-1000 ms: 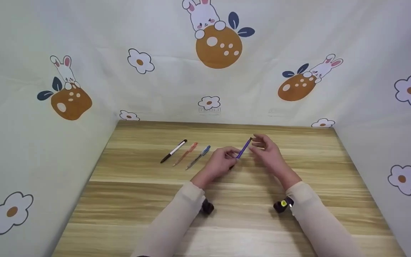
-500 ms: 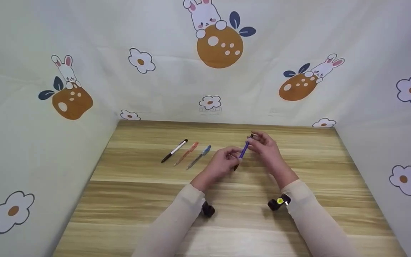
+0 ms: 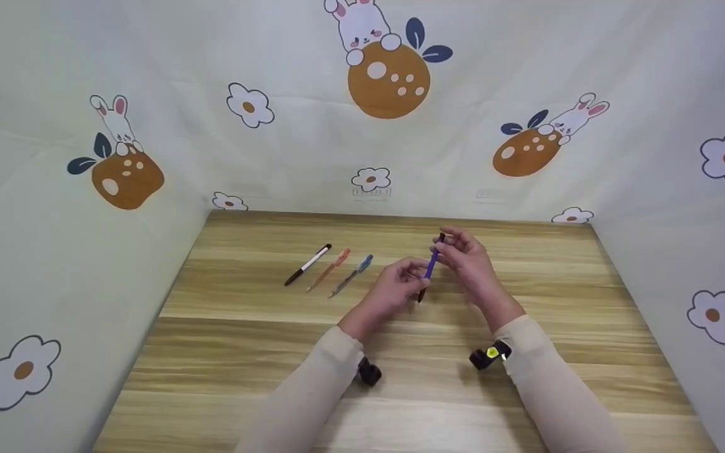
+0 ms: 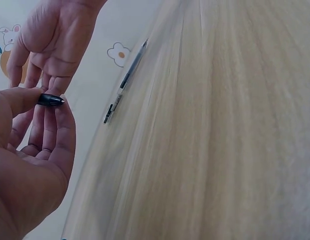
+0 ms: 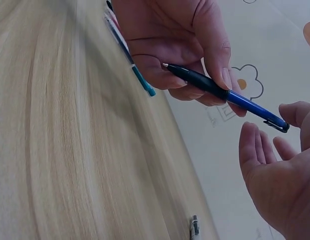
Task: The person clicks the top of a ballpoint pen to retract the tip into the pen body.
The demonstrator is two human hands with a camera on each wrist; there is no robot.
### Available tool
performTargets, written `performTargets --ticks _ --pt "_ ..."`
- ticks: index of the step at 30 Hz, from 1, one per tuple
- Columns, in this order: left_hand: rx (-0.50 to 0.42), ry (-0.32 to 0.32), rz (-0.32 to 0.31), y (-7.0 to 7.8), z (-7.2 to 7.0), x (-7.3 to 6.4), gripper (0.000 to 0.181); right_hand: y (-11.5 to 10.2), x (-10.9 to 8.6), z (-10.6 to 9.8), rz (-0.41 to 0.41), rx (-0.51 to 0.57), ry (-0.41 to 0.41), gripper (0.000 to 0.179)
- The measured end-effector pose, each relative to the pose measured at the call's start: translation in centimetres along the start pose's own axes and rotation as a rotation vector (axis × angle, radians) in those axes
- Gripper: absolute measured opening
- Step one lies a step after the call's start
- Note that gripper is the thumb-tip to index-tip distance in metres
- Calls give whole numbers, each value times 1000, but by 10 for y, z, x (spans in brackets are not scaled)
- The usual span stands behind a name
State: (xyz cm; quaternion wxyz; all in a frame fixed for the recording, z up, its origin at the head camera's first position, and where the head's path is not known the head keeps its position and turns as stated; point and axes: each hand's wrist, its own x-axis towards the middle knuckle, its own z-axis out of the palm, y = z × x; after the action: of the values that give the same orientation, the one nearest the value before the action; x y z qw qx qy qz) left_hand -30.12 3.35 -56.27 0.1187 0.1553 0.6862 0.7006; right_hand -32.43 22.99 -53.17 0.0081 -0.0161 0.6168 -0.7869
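A blue pen [image 5: 255, 108] with a black grip hangs slanted above the table, its metal tip showing. My left hand [image 3: 393, 286] pinches it near the grip, thumb [image 5: 224, 77] on one side and fingers behind. Around the clip end is my right hand [image 3: 471, 263]; in the head view its thumb lies on the pen with fingers behind, though contact is less plain in the right wrist view. The black tip section [image 4: 50, 100] points out past my left thumb in the left wrist view.
On the wooden table [image 3: 243, 352] left of my hands lie a white-and-black pen [image 3: 308, 265], an orange pen [image 3: 329, 270] and a clear pen with a blue end [image 3: 351, 275]. A clear pen with black parts [image 4: 125, 80] lies beyond my hands. Patterned cloth walls [image 3: 299, 151] enclose the table.
My right hand has moved left, bringing its thumb onto the pen's clip end. The pen has turned slightly steeper, and its tip shows more below my left hand.
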Motion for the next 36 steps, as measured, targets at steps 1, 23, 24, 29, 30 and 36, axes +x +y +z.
performTargets --ticks 1,23,24,29,30,36 --pt "-9 3 -5 0 0 0 31 0 0 1 0 4 1 41" --pt "-98 15 -23 -8 2 1 30 -1 0 5 -99 -100 -81 43" --pt "-94 17 -21 -8 3 1 30 -1 0 5 -106 -103 -85 42" --pt "-101 23 -34 -7 3 0 29 -2 0 6 -126 -122 -95 35" --pt "-107 24 -39 -6 3 0 29 -2 0 7 -127 -126 -95 34" --pt "-111 40 -34 -5 5 -1 29 -3 -1 8 -132 -152 -81 32"
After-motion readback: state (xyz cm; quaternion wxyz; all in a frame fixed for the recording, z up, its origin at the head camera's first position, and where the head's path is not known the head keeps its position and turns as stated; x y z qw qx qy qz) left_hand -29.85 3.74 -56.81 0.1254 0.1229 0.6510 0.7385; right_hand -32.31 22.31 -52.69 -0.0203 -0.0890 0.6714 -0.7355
